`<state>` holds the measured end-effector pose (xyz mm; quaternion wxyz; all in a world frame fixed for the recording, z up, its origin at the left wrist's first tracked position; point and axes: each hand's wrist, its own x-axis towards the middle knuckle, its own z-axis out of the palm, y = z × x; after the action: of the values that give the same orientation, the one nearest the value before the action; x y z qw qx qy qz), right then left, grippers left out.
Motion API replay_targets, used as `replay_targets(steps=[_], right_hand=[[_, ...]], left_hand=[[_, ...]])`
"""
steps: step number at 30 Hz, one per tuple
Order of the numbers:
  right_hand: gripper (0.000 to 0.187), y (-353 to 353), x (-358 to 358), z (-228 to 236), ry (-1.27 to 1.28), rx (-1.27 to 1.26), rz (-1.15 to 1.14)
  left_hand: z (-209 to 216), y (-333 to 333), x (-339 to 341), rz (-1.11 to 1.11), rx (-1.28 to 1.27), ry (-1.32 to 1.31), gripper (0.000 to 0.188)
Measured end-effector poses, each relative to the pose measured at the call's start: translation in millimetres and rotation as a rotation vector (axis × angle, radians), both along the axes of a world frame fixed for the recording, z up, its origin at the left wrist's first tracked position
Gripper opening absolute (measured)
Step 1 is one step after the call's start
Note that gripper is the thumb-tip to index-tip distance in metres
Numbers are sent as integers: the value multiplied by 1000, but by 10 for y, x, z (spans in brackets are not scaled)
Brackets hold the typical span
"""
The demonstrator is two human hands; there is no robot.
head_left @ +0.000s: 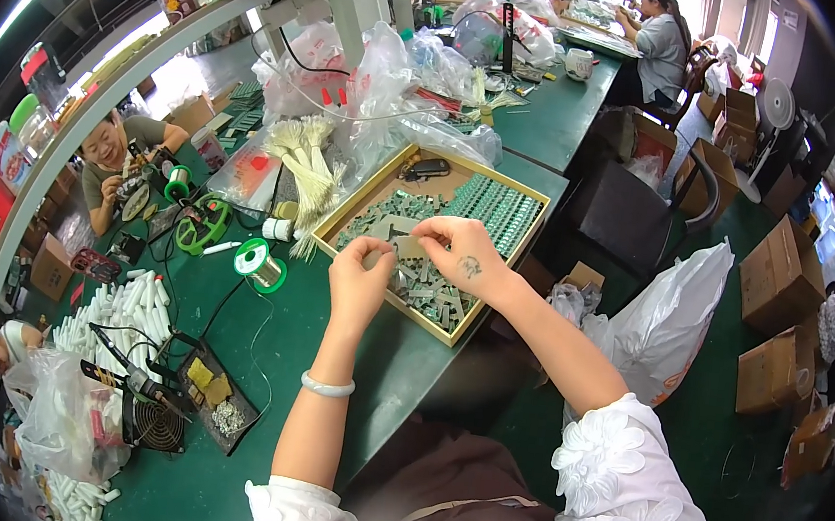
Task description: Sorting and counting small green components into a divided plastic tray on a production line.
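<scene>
Both my hands work over a shallow yellow-rimmed tray [429, 328] near the bench edge. Small green circuit boards [493, 206] stand in close rows at its far right, while loose small boards and grey pieces [444, 301] lie jumbled nearer me. My left hand [360, 273] is closed in a pinch at the tray's left front side; whatever lies between its fingertips is hidden. Just right of it, my right hand [460, 253] also pinches, above the loose pieces. A pale flat piece [407, 247] shows by its fingertips, but I cannot tell if it is held.
Left of the tray are a solder wire spool [260, 264], a green reel [203, 227] and bundled pale wires [304, 164]. A soldering iron [131, 369] rests near a dark tray of yellow sponge [210, 381]. White tubes [136, 309] pile up beyond. A co-worker [116, 156] sits across the bench.
</scene>
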<state>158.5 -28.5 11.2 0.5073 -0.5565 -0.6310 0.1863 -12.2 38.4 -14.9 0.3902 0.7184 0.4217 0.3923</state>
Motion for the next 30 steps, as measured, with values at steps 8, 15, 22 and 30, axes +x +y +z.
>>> replay_targets(steps=[8, 15, 22, 30], right_hand=[[19, -33, -16, 36, 34, -53, 84], [15, 13, -111, -53, 15, -9, -5], [17, -4, -111, 23, 28, -62, -16], [13, 11, -174, -116, -54, 22, -98]], left_hand=[[207, -69, 13, -186, -196, -226, 16], [148, -161, 104, -7, -21, -36, 17], [20, -113, 80, -18, 110, -48, 19], [149, -260, 128, 79, 19, -52, 16]])
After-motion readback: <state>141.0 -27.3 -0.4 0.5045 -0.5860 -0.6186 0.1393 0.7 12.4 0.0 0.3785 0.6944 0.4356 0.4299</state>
